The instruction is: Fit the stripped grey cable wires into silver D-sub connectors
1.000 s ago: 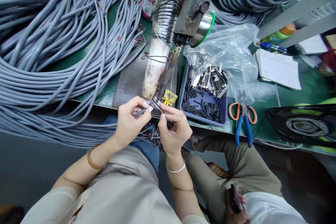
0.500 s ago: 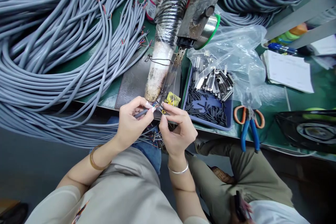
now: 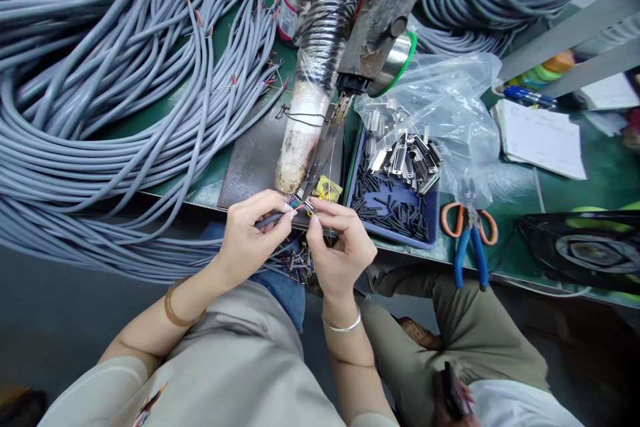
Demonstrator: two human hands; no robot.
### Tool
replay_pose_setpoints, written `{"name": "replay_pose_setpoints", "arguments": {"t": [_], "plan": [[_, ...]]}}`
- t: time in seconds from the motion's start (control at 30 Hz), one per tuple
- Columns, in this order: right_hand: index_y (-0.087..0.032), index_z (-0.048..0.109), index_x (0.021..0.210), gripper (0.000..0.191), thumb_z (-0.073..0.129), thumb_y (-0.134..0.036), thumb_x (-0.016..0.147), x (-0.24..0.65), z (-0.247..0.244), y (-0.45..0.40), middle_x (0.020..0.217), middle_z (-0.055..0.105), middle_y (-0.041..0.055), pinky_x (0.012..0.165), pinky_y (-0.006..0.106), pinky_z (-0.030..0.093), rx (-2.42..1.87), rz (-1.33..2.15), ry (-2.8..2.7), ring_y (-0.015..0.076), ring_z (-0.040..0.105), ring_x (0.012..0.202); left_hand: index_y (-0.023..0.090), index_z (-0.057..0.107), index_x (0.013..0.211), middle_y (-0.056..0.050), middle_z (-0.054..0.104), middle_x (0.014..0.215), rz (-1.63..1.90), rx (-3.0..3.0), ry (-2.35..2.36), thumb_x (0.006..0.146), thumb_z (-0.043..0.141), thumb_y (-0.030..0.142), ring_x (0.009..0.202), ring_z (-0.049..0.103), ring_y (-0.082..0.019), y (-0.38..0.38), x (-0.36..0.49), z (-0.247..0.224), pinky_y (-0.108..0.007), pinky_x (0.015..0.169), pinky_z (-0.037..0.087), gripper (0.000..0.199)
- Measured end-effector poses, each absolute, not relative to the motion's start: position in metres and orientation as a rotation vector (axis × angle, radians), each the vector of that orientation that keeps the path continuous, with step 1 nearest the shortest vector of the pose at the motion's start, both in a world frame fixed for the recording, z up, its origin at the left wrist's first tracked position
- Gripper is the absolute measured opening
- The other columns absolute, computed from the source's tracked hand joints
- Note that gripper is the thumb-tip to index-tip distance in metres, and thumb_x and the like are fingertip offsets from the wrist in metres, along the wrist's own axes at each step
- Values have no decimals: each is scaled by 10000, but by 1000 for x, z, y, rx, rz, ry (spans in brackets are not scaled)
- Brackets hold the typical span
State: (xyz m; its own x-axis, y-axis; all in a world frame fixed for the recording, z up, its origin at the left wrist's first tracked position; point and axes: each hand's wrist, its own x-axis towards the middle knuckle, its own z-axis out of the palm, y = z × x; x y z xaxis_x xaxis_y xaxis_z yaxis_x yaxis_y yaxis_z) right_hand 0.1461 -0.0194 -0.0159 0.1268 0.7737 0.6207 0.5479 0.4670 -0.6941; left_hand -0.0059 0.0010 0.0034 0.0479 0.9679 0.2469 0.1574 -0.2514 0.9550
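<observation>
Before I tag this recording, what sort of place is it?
Probably a cable-assembly workshop: heaps of gray cables on the left, what looks like a solder spool near the middle, and a blue tray holding metal connectors.

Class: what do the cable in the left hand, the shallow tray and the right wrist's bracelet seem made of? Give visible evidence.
Cable: probably satin grey plastic sheath; smooth, with coloured wires emerging.
Tray: likely moulded blue plastic; uniform colour, rounded corners.
Bracelet: perhaps polished metal; silvery, bright shine.
</observation>
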Motion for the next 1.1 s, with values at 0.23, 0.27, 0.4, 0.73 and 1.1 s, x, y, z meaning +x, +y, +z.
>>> {"name": "replay_pose_setpoints", "arguments": {"t": [0.23,0.27,0.4,0.73,1.1], "plan": [[-240,664,932,154,695,-92,899,147,-12,-15,1035,801,35,834,351,655,-1198,216,-1583,180,778,935,170,659,791,-4,667,758,1341,1700,1170,875,669,96,641,571,-94,3,-8,2,-201,609,448,112],[-242,668,934,159,700,-91,895,147,-10,-15,1033,802,32,833,351,655,-1196,210,-1590,181,778,932,170,658,793,-3,662,757,1343,1703,1168,877,669,95,642,568,-93,3,-9,2,-200,605,443,113],[-249,687,926,180,726,-80,876,146,-4,-13,1016,803,20,830,345,656,-1198,168,-1614,177,777,915,171,658,799,-4,657,766,1362,1702,1153,878,668,92,662,582,-97,4,-10,5,-198,609,444,112],[-242,639,887,171,717,-90,880,151,-5,-15,1002,803,30,828,316,648,-1193,169,-1688,173,781,926,174,648,766,12,622,723,1282,1678,1188,855,657,95,609,536,-89,4,-10,2,-200,572,418,119],[-255,679,934,171,730,-97,891,148,-2,-12,1011,802,17,830,355,649,-1205,139,-1678,187,780,917,173,654,790,5,626,743,1301,1609,1194,876,668,130,599,510,-83,2,-10,7,-206,565,402,97]]}}
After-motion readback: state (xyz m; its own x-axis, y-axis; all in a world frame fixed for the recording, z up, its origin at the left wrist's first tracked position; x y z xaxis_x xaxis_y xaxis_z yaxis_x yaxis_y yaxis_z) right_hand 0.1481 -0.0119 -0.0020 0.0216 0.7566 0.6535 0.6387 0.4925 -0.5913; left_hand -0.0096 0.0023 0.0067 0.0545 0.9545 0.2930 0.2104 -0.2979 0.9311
